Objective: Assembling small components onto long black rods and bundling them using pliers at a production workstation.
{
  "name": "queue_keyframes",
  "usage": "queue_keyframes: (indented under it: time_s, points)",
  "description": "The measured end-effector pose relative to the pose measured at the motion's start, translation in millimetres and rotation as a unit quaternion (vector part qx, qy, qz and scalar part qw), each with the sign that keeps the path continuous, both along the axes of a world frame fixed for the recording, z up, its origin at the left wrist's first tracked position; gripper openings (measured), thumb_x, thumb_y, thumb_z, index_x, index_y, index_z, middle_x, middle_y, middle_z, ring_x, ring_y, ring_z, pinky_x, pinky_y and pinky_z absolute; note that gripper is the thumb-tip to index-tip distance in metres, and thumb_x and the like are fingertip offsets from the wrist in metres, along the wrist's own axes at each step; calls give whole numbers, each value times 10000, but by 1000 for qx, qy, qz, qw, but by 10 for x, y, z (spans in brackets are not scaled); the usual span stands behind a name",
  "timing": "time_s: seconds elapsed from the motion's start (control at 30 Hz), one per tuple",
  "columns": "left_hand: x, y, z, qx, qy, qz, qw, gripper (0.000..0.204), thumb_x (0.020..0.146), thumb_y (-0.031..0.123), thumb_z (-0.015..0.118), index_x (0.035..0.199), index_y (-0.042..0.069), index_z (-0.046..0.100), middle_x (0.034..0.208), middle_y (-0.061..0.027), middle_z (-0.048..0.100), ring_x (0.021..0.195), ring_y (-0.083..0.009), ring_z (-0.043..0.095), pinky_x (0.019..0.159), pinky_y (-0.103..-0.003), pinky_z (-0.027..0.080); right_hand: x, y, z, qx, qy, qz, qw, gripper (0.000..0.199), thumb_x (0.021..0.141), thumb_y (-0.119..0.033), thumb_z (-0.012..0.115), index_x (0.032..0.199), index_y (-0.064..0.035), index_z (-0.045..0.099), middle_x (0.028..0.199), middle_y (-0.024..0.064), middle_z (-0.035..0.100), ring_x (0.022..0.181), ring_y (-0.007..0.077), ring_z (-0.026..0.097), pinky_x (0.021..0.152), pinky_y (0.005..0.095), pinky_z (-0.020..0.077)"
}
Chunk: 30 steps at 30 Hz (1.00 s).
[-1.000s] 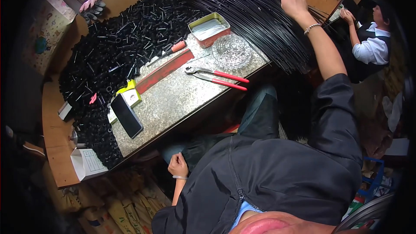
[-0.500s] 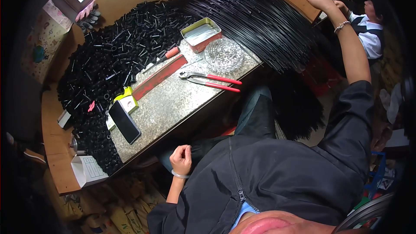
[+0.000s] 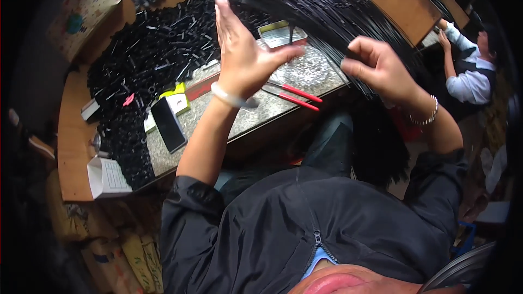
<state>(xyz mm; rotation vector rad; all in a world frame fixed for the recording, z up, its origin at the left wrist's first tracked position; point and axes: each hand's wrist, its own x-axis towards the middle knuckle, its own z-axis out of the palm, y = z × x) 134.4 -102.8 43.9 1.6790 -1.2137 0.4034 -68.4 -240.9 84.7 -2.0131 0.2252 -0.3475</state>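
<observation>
My right hand [image 3: 381, 71] is closed around the near end of long, thin black cables [image 3: 305, 19]. They run up and left from it, smeared by motion, to the top left. My left hand [image 3: 239, 57] is raised just below them, fingers stretched and thumb apart, holding nothing. Beneath my hands on the speckled worktop lie red-handled pliers [image 3: 297, 99], their jaws hidden. A clear ridged glass dish [image 3: 311, 71] and an open tin [image 3: 282, 34] of thin, pale pieces stand behind the pliers, partly covered by my left thumb.
A heap of short black tubes [image 3: 158, 49] covers the bench's left, and many long black cables [image 3: 348, 11] lie at the back right. A phone [image 3: 168, 125], a yellow-and-white box [image 3: 177, 99] and a white carton [image 3: 106, 177] sit leftward. Another person [image 3: 471, 71] works far right.
My right hand has come down and left from the upper right with the cables, swinging them across the bench. My left hand has risen from my lap and opened.
</observation>
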Motion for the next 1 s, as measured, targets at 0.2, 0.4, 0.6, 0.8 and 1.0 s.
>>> queue_keyframes:
  time_s: [0.2,0.4,0.6,0.8,1.0]
  points:
    - [242,283,-74,-148,166,-74,972,851,689,40,721,1335,-97,183,1115,-212,525,952,-229,583,849,-304,464,4,350,-115,175,108,127,970,287,904,-139,541,1137,12,468,670,-13,508,428,27,419,401,171,331]
    - [110,500,-180,-133,189,-61,971,1111,669,32,756,1393,7,-87,1337,-227,247,1191,-309,400,923,-364,448,100,431,-346,222,71,152,961,391,907,-141,541,1243,27,434,695,-27,489,479,7,386,423,163,314]
    - [57,594,-59,-229,236,-170,929,1059,778,-122,541,1364,263,-253,1315,-252,346,1000,-292,585,817,-378,529,59,509,-342,243,81,228,939,463,890,-86,553,1307,1,370,839,12,533,598,19,445,509,176,377]
    - [90,760,39,-214,365,-176,888,364,916,120,510,1235,-43,451,1066,-218,604,896,-254,640,791,-337,531,-7,535,-563,296,51,269,915,401,889,-80,557,1255,15,425,951,57,575,775,40,532,679,203,463]
    - [79,950,85,-52,383,-264,884,416,946,169,432,1274,-85,391,1161,-226,547,1095,-293,548,920,-404,461,-4,-59,-639,75,86,113,987,229,924,-176,502,1002,8,614,819,83,638,695,110,594,636,250,490]
